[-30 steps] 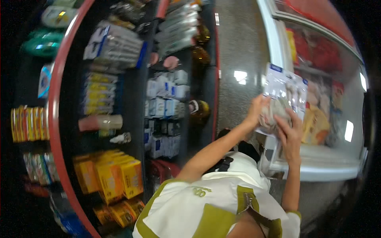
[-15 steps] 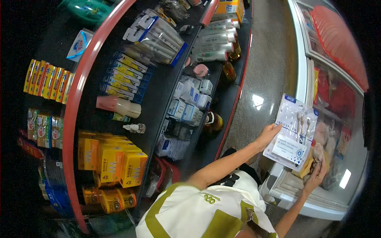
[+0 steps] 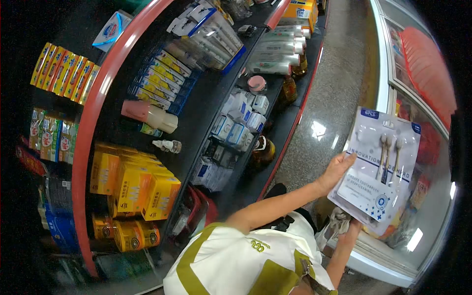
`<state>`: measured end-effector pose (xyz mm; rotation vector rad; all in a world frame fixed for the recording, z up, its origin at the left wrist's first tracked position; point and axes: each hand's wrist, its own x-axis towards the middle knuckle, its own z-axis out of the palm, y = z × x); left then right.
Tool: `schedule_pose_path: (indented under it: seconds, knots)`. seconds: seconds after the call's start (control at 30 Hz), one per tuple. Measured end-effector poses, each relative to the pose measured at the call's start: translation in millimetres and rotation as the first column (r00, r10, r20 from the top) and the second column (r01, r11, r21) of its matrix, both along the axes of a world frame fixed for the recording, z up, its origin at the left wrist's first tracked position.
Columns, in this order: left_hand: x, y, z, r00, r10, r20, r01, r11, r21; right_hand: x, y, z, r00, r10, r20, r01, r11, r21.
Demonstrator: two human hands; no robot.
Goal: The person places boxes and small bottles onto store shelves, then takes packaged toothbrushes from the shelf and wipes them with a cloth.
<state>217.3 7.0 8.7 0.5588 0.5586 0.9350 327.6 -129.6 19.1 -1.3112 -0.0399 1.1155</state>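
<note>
A toothbrush blister pack (image 3: 366, 162), white and blue with several toothbrushes under clear plastic, is held up over the edge of the glass-topped freezer. My left hand (image 3: 339, 169) pinches its left edge, thumb on the front face. Below the pack is my right hand (image 3: 352, 229), with its fingers mostly hidden behind the card. A crumpled greyish cloth (image 3: 338, 222) bunches out beside that hand and appears to be held in it.
A freezer (image 3: 383, 263) with a glass top and packaged goods inside stands at right. On the left, dark shelves carry yellow boxes (image 3: 160, 196), small white boxes (image 3: 236, 132), toothpaste boxes (image 3: 64, 71) and white tubes (image 3: 273, 64). A speckled floor aisle (image 3: 339, 64) runs between.
The toothbrush pack has moved right and closer to the camera in my left hand. My right hand has moved left and down, behind the pack, with the cloth. The view has shifted slightly.
</note>
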Motion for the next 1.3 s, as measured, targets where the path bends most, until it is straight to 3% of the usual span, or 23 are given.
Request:
schedule_pose_path:
  seconds: [0.1,0.2,0.27,0.37,0.43,0.47,0.5,0.6,0.7,0.8,0.83,0.93,1.0,1.03,1.13,1.3]
  knots:
    - [-20,11,18,0.993,0.115,0.017,-0.115,0.993,0.015,-10,-10,4,0.951,0.28,0.129,-0.263,0.956,-0.133]
    - [-39,21,18,0.978,0.207,-0.014,-0.207,0.978,0.02,7,-13,-1,0.711,0.655,0.255,-0.674,0.739,-0.019]
    - [-57,32,17,0.954,0.295,-0.047,-0.293,0.955,0.045,16,-15,2,0.605,0.671,0.428,-0.695,0.708,-0.128]
    - [-96,50,19,0.916,0.386,-0.111,-0.374,0.92,0.117,20,-32,-2,0.783,0.437,0.443,-0.451,0.889,-0.079]
    - [-120,54,34,0.87,0.476,-0.13,-0.458,0.877,0.143,52,-38,-6,0.815,0.326,0.479,-0.212,0.937,-0.278]
    - [-129,55,44,0.829,0.541,-0.141,-0.519,0.839,0.164,66,-38,-9,0.772,0.206,0.602,-0.076,0.969,-0.233]
    - [-144,56,43,0.822,0.544,-0.17,-0.521,0.838,0.163,79,-36,-10,0.701,0.083,0.708,0.052,0.984,-0.168]
    - [-172,55,54,0.795,0.593,-0.131,-0.567,0.802,0.186,117,-35,-13,0.492,0.107,0.864,0.172,0.961,-0.217]
    - [-193,54,61,0.706,0.677,-0.207,-0.636,0.735,0.236,167,-42,-45,-0.075,0.413,0.908,-0.002,0.91,-0.414]
    - [-216,55,60,0.585,0.767,-0.265,-0.662,0.64,0.391,156,-26,-44,-0.289,0.502,0.815,0.085,0.862,-0.5]
    - [-226,52,64,0.582,0.766,-0.271,-0.673,0.642,0.367,156,-20,-45,-0.305,0.484,0.82,0.114,0.874,-0.473]
    - [-257,58,81,0.355,0.885,-0.301,-0.773,0.459,0.438,152,-3,-48,-0.425,0.613,0.666,0.401,0.787,-0.469]
    - [-283,55,103,0.189,0.899,-0.395,-0.756,0.39,0.525,161,-2,-74,-0.457,0.548,0.701,0.362,0.834,-0.416]
    - [-298,57,107,0.156,0.936,-0.315,-0.79,0.31,0.529,157,3,-77,-0.471,0.517,0.715,0.345,0.854,-0.39]
    - [-351,65,105,0.043,0.978,-0.206,-0.85,0.144,0.506,116,18,-67,-0.267,0.889,0.371,0.704,0.443,-0.555]
    - [-407,71,98,-0.111,0.963,-0.247,-0.873,0.025,0.488,114,23,-77,-0.146,0.943,0.298,0.733,0.306,-0.607]
